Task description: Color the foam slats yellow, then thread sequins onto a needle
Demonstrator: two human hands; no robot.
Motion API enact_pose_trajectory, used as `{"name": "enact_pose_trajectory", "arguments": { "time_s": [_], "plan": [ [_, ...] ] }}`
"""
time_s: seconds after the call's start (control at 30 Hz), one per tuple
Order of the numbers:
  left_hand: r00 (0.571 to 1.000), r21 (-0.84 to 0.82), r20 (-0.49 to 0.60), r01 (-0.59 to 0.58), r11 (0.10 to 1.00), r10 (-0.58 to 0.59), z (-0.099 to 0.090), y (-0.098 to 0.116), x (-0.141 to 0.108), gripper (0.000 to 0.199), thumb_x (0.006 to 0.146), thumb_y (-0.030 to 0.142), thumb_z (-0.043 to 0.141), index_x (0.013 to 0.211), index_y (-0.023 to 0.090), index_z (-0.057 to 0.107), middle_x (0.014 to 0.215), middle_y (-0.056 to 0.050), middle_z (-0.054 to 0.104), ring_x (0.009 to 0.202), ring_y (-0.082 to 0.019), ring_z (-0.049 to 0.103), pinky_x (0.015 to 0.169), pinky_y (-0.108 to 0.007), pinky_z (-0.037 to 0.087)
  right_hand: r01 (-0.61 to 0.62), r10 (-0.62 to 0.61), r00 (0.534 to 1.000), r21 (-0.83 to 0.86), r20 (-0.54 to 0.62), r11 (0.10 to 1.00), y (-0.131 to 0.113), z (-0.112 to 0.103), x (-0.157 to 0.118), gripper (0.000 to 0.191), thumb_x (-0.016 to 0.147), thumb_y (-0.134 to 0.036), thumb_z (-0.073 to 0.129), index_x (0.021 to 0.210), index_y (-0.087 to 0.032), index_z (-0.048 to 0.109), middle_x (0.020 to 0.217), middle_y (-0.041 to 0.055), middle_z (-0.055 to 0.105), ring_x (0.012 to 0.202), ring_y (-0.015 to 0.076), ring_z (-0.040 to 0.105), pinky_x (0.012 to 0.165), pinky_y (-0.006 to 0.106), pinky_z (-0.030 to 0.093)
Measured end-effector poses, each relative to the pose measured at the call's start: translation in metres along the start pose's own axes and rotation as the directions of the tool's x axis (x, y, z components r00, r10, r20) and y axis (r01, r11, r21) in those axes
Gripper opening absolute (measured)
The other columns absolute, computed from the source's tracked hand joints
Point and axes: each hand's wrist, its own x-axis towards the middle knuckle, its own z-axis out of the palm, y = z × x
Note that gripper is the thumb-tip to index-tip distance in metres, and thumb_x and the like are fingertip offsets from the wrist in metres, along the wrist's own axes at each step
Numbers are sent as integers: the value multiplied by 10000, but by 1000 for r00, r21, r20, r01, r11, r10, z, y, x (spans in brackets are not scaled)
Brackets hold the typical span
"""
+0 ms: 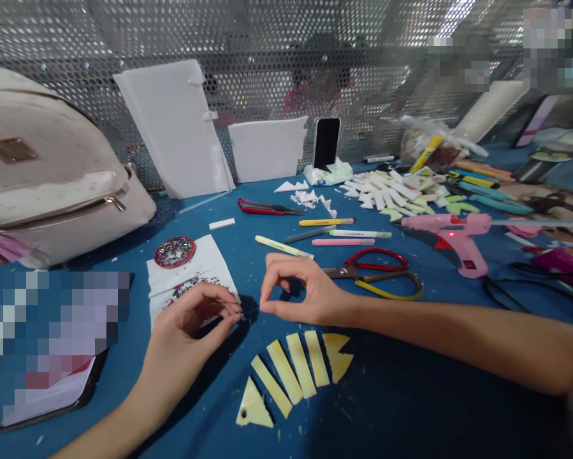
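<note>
A thin, fine strand (252,310), thread or wire, runs across the short gap between my two hands. My left hand (183,328) is closed, thumb and fingertips pinching its left end; whether a bead sits there is too small to tell. My right hand (310,296) pinches the other end between thumb and forefinger. Below them lies a yellow fish shape in separate pieces: a head piece (256,406) with a dark eye hole, several strips (300,366) and a notched tail (338,357). Behind my left hand, small mixed beads (183,292) lie on white paper (213,254), beside a round red-rimmed dish of beads (174,252).
Open-handled scissors (386,274) lie behind my right wrist. A pink glue gun (451,237) with a lit red light stands right. Further back are markers (343,242), a red cutter (267,207) and white scraps (386,191). A tablet (66,357) and backpack (61,166) occupy the left.
</note>
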Motion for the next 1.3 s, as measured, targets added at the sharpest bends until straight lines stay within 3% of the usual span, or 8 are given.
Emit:
{"name": "enact_pose_trajectory", "arguments": {
  "time_s": [0.67, 1.3],
  "plan": [
    [1000, -41, 7, -11, 999, 12, 1, -1, 0, 86, 831, 230, 761, 888, 233, 697, 852, 2, 725, 789, -144, 700, 761, -213, 595, -6, 6, 999, -10, 31, 1000, 1, 0, 0, 77, 842, -164, 743, 793, -143, 687, 712, -37, 436, 654, 104, 423, 603, 250, 340],
    [995, -11, -32, -91, 996, 91, 0, -1, -3, 119, 823, 175, 756, 887, 274, 744, 837, 46, 744, 783, -90, 707, 760, -114, 571, 11, -10, 999, -45, 41, 999, -1, 0, 1, 67, 846, -141, 697, 788, -142, 663, 712, -39, 430, 660, 101, 428, 623, 249, 355]
  ]
}}
